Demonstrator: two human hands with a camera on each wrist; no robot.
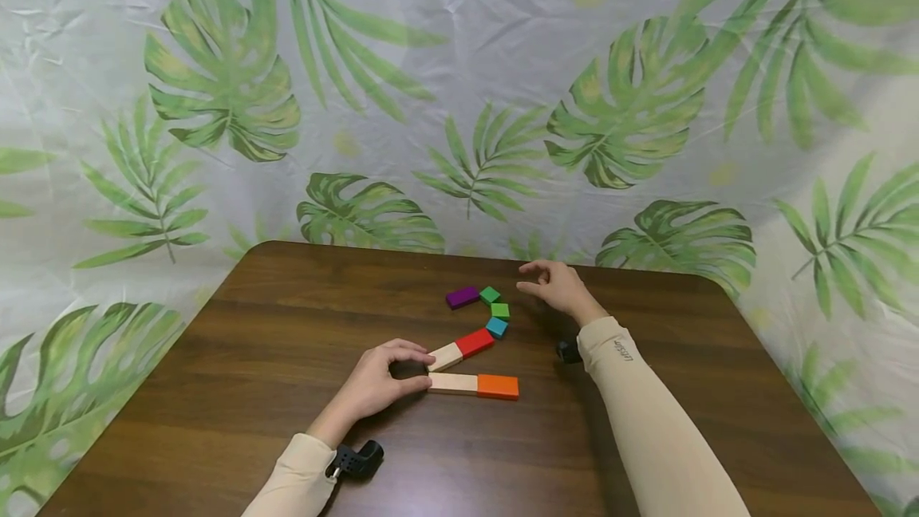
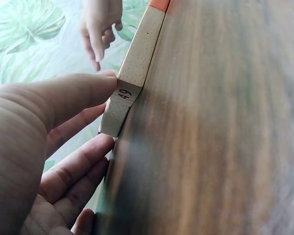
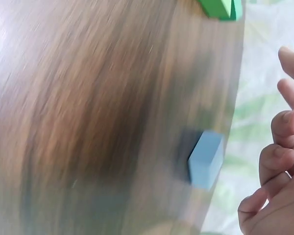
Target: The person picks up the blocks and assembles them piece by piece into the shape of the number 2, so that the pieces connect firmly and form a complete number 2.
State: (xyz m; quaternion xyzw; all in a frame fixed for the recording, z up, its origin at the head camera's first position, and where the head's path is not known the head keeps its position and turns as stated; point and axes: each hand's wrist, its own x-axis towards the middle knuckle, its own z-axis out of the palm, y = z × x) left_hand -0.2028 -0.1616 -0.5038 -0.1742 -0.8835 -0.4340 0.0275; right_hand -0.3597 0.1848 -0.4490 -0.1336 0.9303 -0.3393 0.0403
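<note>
My left hand (image 1: pixel 376 380) pinches the left ends of two plain wooden blocks, the upper one (image 1: pixel 445 357) slanted and the lower one (image 1: pixel 453 384) nearly level. The number 49 shows on a block end in the left wrist view. A red block (image 1: pixel 475 343) adjoins the upper plain block, and an orange block (image 1: pixel 498 387) the lower. A blue block (image 1: pixel 497 328), two green blocks (image 1: pixel 499 311) and a purple block (image 1: pixel 463 297) curve upward from the red one. Holding nothing, my right hand (image 1: pixel 560 290) hovers right of the green blocks, fingers loosely bent.
A pale blue block (image 3: pixel 206 159) lies on the table in the right wrist view; I cannot match it surely in the head view. The brown wooden table (image 1: pixel 301 309) ends before a leaf-patterned curtain (image 1: pixel 459 86). Both wrists carry black devices.
</note>
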